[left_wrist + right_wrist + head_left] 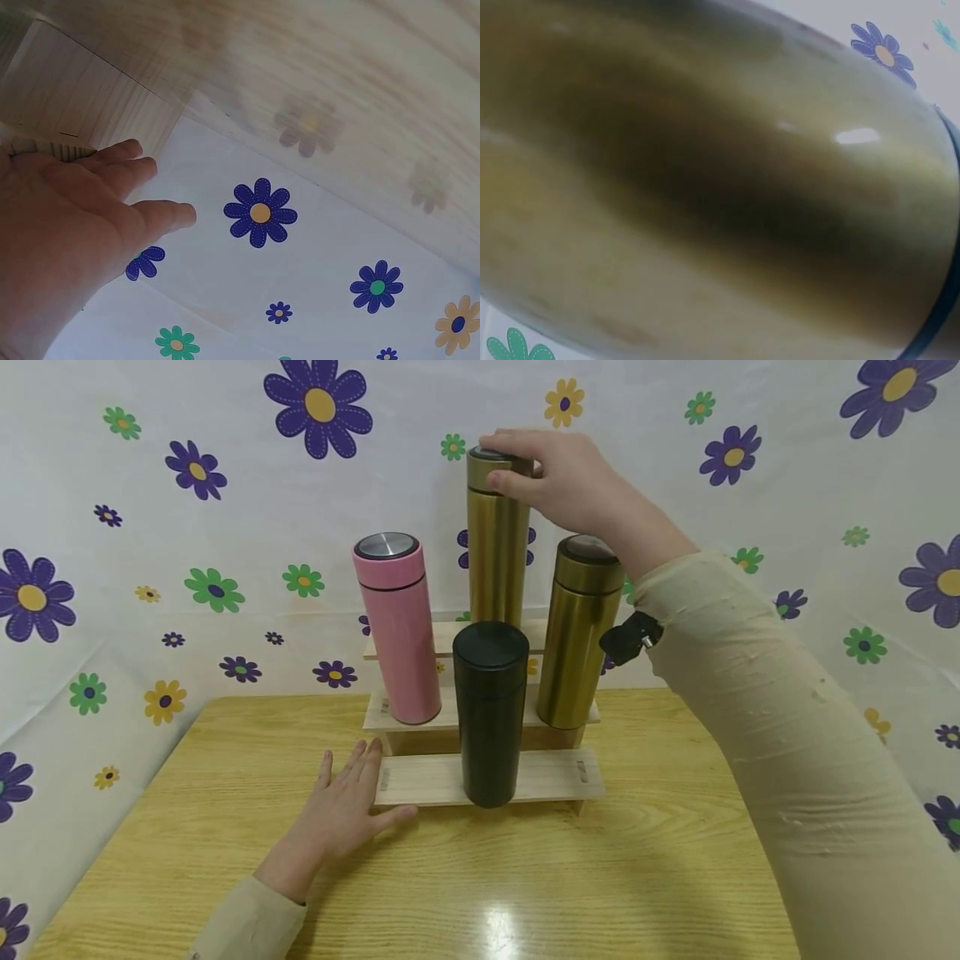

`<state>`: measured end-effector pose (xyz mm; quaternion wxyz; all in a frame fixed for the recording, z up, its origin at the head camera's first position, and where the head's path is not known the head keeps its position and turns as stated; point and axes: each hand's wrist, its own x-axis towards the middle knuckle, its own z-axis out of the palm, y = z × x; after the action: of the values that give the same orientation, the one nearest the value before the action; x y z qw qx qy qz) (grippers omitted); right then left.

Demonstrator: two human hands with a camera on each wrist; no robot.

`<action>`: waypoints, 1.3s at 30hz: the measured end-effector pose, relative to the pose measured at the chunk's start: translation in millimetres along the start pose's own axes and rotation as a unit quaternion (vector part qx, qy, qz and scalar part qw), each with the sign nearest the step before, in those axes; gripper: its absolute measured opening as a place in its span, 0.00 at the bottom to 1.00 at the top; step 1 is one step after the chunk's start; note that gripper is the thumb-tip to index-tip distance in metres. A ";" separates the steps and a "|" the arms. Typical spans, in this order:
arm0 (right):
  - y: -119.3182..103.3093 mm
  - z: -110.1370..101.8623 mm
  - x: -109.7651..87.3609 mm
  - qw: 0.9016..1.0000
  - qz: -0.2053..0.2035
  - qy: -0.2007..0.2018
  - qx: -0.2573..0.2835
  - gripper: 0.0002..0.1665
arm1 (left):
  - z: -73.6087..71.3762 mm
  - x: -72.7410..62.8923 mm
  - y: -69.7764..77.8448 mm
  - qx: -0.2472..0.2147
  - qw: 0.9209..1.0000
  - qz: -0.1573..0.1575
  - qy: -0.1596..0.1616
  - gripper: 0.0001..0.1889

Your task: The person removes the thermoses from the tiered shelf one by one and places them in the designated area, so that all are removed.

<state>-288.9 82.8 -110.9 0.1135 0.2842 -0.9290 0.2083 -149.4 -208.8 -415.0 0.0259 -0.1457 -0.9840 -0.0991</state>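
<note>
The right hand works at the cap of a tall, gold, cylindrical metal bottle; to handle it well, I judge, the bottle should be held upright and any lift or lowering made straight up or down, since a sideways swing could knock the bottles in front; the left hand would do well to brace the stand with light pressure.

The right hand's thumb lies on the near side of the cap and its fingers reach over the top, a partly closed grip; the left hand is spread, fingers straight, thumb out to the side, against the left end of a pale, stepped wooden stand, gripping nothing.

The gold bottle stands at the stand's top, rear step; its base is hidden, so I cannot tell whether it touches the board; on the middle step are a pink cylindrical bottle at left and a second gold metal bottle at right; a matte black cylindrical bottle stands on the lowest step; beneath is a yellow wood-grain table.
</note>
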 end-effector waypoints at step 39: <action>33.2 -24.8 -23.5 0.994 0.051 0.085 0.035 0.30 | 0.3 1.0 0.2 -0.008 1.000 -0.004 -0.006 0.56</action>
<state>-286.6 130.2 -107.3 0.1712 0.2216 -0.9214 0.2693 -150.2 -208.2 -415.2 0.0183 -0.1422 -0.9840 -0.1060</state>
